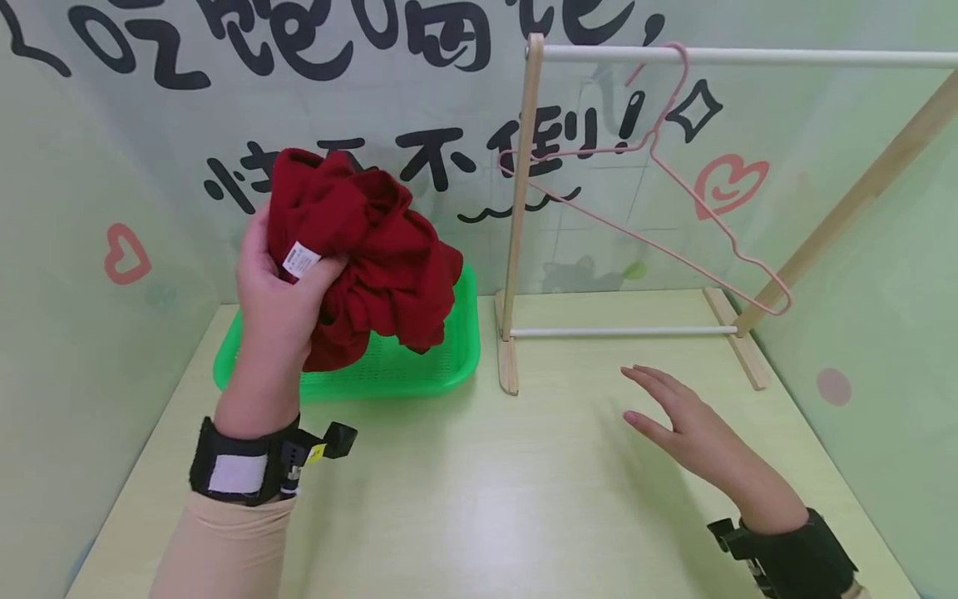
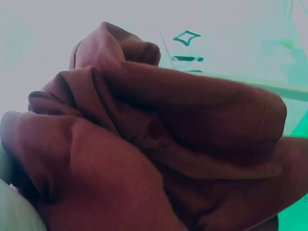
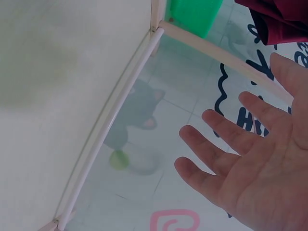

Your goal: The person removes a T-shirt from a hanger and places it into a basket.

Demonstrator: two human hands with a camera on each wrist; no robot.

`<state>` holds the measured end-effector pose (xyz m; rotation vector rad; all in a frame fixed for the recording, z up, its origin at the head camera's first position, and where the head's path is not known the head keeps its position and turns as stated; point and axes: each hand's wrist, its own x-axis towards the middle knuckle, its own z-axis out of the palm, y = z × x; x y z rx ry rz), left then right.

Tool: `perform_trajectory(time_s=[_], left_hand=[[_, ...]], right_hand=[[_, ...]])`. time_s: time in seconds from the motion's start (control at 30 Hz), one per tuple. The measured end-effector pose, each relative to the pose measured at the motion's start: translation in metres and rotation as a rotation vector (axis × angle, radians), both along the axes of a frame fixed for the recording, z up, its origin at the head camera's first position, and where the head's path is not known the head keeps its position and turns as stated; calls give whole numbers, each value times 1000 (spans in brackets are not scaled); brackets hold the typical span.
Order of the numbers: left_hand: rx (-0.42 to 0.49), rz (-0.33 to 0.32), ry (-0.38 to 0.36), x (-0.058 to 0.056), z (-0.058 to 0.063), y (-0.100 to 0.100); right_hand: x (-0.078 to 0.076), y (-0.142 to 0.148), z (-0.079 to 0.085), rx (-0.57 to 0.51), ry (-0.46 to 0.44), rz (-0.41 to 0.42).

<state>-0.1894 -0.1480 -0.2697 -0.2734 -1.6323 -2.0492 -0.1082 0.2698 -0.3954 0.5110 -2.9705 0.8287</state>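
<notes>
My left hand [image 1: 288, 287] grips a bunched dark red garment [image 1: 374, 258] by its edge, near a small white label, and holds it up over the green basket [image 1: 404, 378]. Folds of the garment fill most of the left wrist view and hide the fingers there. My right hand [image 1: 692, 428] hovers above the table to the right, its fingers extended and holding nothing. In the right wrist view its palm and spread fingers show, with a corner of the garment beyond. A pink hanger [image 1: 659, 245] hangs on the rack, nearest to the right hand.
The wooden rack, with a white top bar [image 1: 748, 56] and a white lower bar [image 1: 621, 332], stands at the back right of the pale table [image 1: 479, 499]. Its left post [image 1: 521, 191] rises close beside the basket. A printed backdrop [image 1: 449, 108] closes off the rear.
</notes>
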Motion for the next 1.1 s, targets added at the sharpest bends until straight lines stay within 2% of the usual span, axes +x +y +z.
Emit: perform_trajectory(time_s=[0.1, 0.27, 0.47, 0.67, 0.8, 0.93, 1.1], left_hand=[[-57, 49, -37, -4, -7, -5], [-187, 117, -122, -11, -26, -12], [-389, 188, -241, -20, -50, -17], [-564, 192, -257, -27, -80, -21], [-640, 189, -273, -34, -96, -22], [-676, 189, -281, -42, -105, -23], [-725, 183, -294, -50, -109, -24]], right_hand=[[0, 0, 0, 0, -5, 3], [0, 0, -3, 0, -6, 1], [1, 1, -5, -6, 2, 2], [2, 2, -6, -10, 2, -2], [3, 2, -6, -10, 0, -1], [3, 3, -6, -8, -2, 0], [3, 5, -7, -11, -14, -5]])
